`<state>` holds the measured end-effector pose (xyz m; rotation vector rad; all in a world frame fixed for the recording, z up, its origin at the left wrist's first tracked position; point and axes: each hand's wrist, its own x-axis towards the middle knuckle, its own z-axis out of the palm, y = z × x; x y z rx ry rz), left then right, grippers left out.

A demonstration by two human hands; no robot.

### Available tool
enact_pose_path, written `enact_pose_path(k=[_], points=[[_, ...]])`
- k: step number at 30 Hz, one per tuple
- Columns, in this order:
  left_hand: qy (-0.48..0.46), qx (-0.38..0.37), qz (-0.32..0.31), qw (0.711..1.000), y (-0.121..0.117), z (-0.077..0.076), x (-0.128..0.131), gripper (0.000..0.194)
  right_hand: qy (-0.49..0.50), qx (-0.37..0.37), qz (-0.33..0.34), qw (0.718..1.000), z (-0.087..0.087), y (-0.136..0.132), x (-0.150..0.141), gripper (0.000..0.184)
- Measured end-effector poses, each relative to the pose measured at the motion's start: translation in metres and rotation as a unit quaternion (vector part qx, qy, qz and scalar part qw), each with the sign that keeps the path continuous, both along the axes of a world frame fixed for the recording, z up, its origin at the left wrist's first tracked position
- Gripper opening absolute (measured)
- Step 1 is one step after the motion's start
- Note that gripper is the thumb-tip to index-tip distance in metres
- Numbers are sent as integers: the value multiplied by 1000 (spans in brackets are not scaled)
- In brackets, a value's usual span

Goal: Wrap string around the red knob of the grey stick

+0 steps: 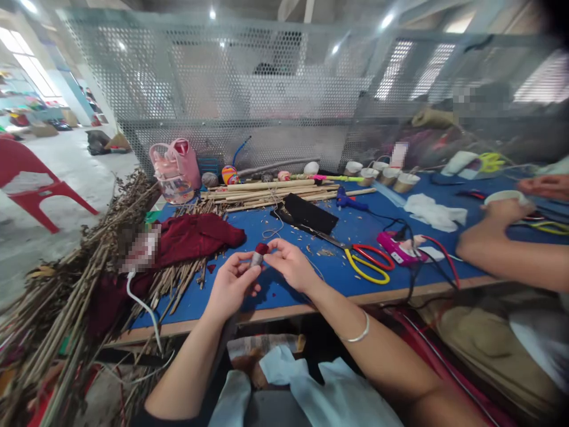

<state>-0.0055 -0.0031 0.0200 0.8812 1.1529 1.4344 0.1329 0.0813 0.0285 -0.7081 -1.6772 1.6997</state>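
My left hand (233, 281) is closed around a small grey cylinder (256, 259) over the front of the table. A dark red cloth piece (261, 248) caps its upper end. With its fingertips, my right hand (288, 264) pinches at the edge of that cloth; the exact grip is partly hidden. Left of my hands lies a dark red garment (195, 232). Tiny red scraps (211, 268) are scattered nearby. Scissors (368, 263) with red and yellow handles rest to the right, their blades by a black cloth (311, 213).
Dry stalks (57, 296) pile over the table's left end. Peeled sticks (275, 193) lie at the back near a pink bag (186, 163). A blue glue gun (351, 200) and a magenta power strip (400, 249) sit to the right. Another person's arm (511, 243) reaches in, holding a pale cup-like thing.
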Motion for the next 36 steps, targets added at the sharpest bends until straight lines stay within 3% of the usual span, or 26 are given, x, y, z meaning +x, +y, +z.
enact_pose_path(k=[4, 6, 8, 11, 13, 15, 18, 21, 23, 25, 27, 29, 31, 33, 36], points=[[-85, -10, -97, 992, -1, 2, -6, 37, 38, -76, 67, 994, -1, -5, -2, 42], [-51, -31, -90, 994, -3, 2, -4, 37, 60, -73, 50, 994, -3, -9, -5, 37], [59, -21, -8, 998, -8, 1, 2, 39, 63, -47, -7, 997, -5, -13, -9, 33], [242, 46, 152, 957, -16, -1, 12, 40, 51, -38, -62, 996, -5, -19, -14, 31], [283, 66, 180, 940, -18, -2, 13, 29, 48, -35, -58, 996, -3, -21, -15, 30], [240, 53, 152, 957, -17, -2, 9, 23, 40, -23, -35, 998, -2, -20, -13, 28], [96, 14, 59, 994, -11, 0, 0, 30, 24, -15, -7, 1000, 0, -17, -8, 27], [-12, 8, -34, 999, -6, 1, -6, 34, 28, -38, -5, 999, -1, -16, -3, 32], [-34, 5, -62, 997, -5, 1, -5, 34, 43, -54, -8, 998, -3, -16, -2, 33], [7, 3, -44, 999, -6, -1, -1, 32, 52, -60, -16, 997, -5, -17, -3, 31], [110, 21, 30, 993, -9, -3, 5, 34, 52, -59, -25, 997, -6, -17, -5, 30], [215, 49, 117, 968, -12, -6, 10, 36, 42, -55, -27, 997, -6, -16, -7, 31], [254, 59, 156, 953, -13, -6, 13, 31, 32, -47, -27, 998, -6, -16, -9, 32], [218, 49, 143, 964, -13, -4, 12, 26, 25, -35, -32, 999, -6, -15, -9, 32], [89, 15, 81, 993, -11, 4, 6, 33, 18, -16, -59, 998, -6, -16, -7, 30]])
